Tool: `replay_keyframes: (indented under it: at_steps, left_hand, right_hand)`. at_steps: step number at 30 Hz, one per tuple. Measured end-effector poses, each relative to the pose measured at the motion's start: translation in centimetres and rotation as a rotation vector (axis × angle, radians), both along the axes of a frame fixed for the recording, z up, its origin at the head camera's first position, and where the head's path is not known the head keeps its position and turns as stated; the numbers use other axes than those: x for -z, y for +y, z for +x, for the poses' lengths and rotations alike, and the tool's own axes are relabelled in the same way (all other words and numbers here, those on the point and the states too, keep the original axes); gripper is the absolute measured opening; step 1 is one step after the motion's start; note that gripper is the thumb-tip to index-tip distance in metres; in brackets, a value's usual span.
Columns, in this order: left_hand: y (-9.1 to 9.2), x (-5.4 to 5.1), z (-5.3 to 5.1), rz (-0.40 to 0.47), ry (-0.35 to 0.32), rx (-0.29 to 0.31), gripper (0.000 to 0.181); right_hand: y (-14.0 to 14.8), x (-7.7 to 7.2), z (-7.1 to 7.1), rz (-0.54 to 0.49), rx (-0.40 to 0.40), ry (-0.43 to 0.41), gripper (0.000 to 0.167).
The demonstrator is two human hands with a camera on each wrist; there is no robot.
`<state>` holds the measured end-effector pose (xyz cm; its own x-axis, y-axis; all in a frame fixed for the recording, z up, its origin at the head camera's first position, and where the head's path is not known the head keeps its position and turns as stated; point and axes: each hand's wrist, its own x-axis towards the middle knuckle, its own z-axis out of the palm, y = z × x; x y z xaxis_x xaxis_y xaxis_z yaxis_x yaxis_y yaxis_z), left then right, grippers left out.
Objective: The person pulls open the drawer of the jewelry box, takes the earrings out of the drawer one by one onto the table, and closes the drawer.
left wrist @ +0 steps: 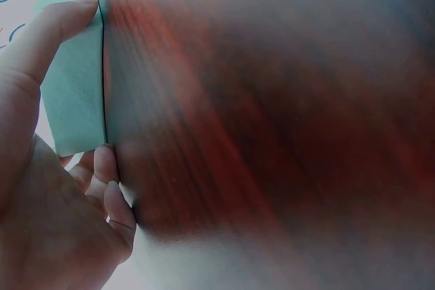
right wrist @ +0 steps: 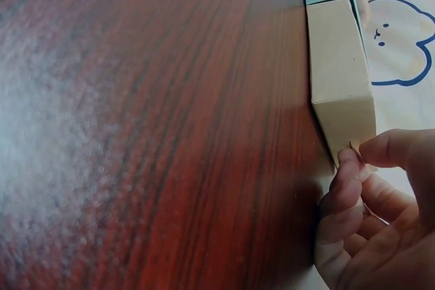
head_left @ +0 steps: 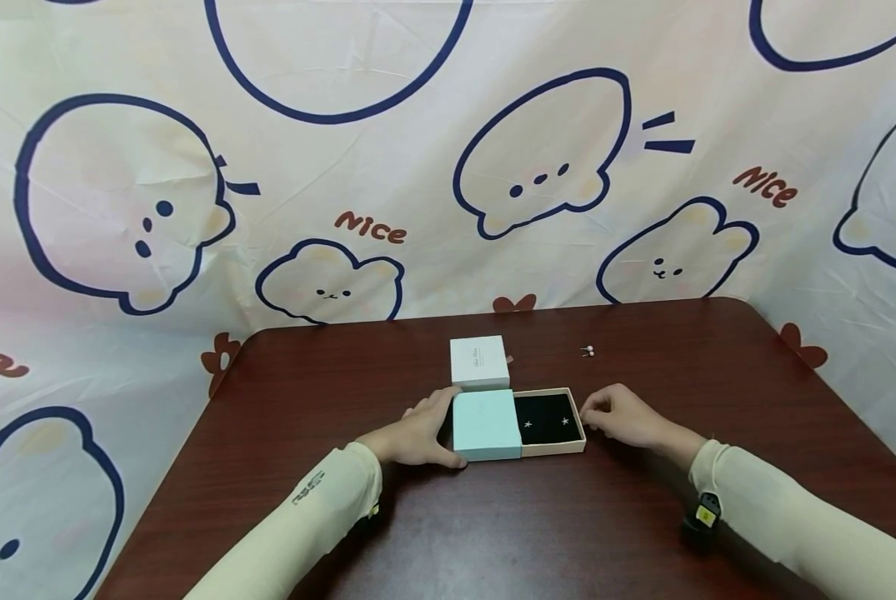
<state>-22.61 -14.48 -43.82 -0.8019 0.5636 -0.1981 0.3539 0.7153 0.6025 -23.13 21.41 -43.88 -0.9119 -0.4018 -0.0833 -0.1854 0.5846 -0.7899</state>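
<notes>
While the mint-green square box sleeve [head_left: 487, 421] is sitting on the dark-red wooden table [head_left: 357, 375], its cream-walled tray [head_left: 554, 448] is jutting out rightward, two silvery stars [head_left: 565, 421] lying on its black lining [head_left: 545, 408]. The left grip [head_left: 417, 433] is clasping the sleeve's left end; the right grip [head_left: 628, 417] is pinching a thin strip [right wrist: 353, 147] by the tray's end. Just behind, a white square box [head_left: 478, 360] is resting.
</notes>
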Motion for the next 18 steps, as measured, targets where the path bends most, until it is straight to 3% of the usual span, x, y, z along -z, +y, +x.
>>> replay_keyframes:
  at_steps: [18]
  left_hand:
    - [0.06, -0.05, 0.11, -0.013, -0.009, -0.005, 0.112]
  right_hand:
    - [0.12, -0.1, -0.28, 0.024, 0.079, 0.027, 0.019]
